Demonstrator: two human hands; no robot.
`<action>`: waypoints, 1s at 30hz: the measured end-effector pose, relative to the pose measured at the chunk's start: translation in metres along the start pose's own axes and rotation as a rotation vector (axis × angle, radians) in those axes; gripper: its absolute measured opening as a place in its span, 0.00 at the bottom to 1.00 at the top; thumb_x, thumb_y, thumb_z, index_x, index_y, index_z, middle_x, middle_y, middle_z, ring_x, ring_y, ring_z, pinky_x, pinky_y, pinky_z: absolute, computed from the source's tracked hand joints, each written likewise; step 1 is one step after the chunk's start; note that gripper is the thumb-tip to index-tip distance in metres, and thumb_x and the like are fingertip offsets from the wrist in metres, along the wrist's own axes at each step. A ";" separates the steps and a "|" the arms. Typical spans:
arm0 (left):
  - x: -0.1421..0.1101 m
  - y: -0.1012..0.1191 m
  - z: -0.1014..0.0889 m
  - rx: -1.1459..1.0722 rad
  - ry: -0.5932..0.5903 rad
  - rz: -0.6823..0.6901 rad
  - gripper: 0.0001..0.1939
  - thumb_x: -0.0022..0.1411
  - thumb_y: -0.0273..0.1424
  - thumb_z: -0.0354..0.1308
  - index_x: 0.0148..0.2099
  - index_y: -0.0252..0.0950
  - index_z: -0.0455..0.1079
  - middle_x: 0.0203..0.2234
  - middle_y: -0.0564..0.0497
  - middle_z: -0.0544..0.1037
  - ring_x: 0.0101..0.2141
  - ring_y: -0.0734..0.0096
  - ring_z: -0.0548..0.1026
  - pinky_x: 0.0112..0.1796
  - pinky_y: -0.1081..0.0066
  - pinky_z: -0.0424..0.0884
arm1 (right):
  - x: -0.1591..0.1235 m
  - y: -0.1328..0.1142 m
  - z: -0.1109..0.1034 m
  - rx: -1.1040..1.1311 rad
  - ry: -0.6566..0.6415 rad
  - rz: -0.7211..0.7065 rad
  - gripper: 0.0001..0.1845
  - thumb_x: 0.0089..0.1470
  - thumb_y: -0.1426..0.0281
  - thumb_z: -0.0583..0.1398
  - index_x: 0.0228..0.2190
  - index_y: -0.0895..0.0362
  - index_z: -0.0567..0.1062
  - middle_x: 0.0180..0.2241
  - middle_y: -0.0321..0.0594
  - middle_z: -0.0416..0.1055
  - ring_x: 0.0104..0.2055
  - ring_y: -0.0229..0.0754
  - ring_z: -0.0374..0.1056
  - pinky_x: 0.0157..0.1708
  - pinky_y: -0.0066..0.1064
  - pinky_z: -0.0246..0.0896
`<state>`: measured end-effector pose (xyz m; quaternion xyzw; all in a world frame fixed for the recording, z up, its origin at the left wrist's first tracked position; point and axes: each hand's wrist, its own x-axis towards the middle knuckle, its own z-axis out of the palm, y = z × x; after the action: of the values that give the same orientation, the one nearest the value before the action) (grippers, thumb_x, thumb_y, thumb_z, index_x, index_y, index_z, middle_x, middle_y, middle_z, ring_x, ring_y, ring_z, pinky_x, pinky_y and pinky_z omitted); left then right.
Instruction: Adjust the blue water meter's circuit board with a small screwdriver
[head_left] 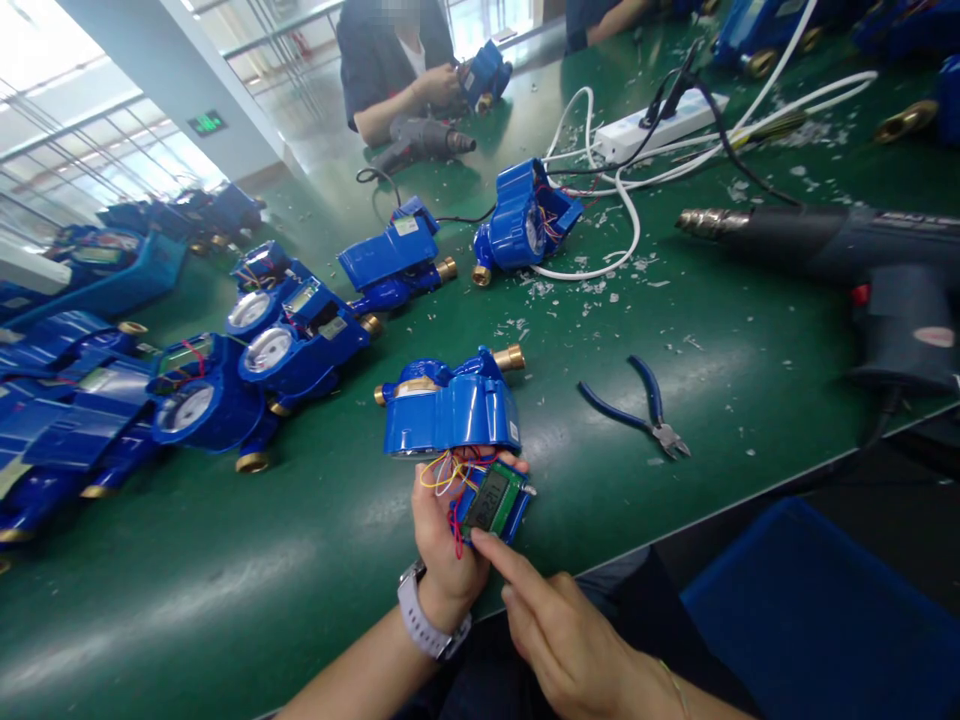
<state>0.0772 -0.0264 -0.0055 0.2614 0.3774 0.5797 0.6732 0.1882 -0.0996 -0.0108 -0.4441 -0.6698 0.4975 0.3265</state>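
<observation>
My left hand (442,545) is closed around a small green circuit board with an LCD screen (493,500), held at the table's near edge. Coloured wires (448,473) run from the board up into a blue water meter body (450,408) with brass fittings that lies on the green table just beyond. My right hand (559,630) comes in from below right with its index finger stretched out, the tip touching the lower edge of the board. The other fingers of that hand are curled under and hold nothing that I can see.
Blue-handled cutters (641,405) lie to the right of the meter. A dark heat gun (840,265) rests at far right, with a power strip (660,125) and white cables behind. Several blue meters (285,345) line the left side. Another person (397,70) works across the table.
</observation>
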 end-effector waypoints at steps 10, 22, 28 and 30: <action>-0.002 0.001 0.003 -0.086 -0.003 -0.075 0.28 0.63 0.54 0.50 0.40 0.35 0.77 0.33 0.45 0.82 0.37 0.59 0.81 0.40 0.66 0.77 | -0.002 -0.006 -0.004 0.357 0.080 0.041 0.22 0.68 0.71 0.43 0.61 0.58 0.57 0.20 0.26 0.59 0.16 0.32 0.55 0.25 0.25 0.58; -0.001 0.004 0.001 -0.057 -0.045 -0.050 0.29 0.64 0.54 0.49 0.43 0.34 0.76 0.35 0.44 0.82 0.38 0.59 0.81 0.41 0.64 0.77 | -0.012 -0.020 -0.037 -0.299 -0.262 0.091 0.34 0.55 0.77 0.44 0.63 0.66 0.56 0.32 0.46 0.75 0.26 0.46 0.72 0.27 0.35 0.65; -0.001 0.004 -0.003 -0.016 -0.049 -0.006 0.28 0.65 0.53 0.49 0.43 0.33 0.75 0.36 0.43 0.82 0.38 0.59 0.81 0.40 0.64 0.77 | 0.002 -0.039 -0.047 -0.397 -0.371 0.263 0.40 0.53 0.82 0.50 0.66 0.55 0.53 0.36 0.41 0.77 0.35 0.49 0.73 0.36 0.37 0.68; -0.002 0.004 -0.004 -0.014 -0.058 0.008 0.27 0.65 0.53 0.49 0.43 0.34 0.75 0.35 0.44 0.82 0.37 0.58 0.81 0.38 0.64 0.78 | 0.004 -0.042 -0.050 -0.358 -0.392 0.287 0.41 0.52 0.83 0.51 0.66 0.53 0.54 0.35 0.38 0.77 0.35 0.48 0.73 0.38 0.37 0.67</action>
<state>0.0718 -0.0279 -0.0045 0.2751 0.3524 0.5772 0.6834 0.2189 -0.0819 0.0438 -0.4802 -0.7276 0.4887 0.0337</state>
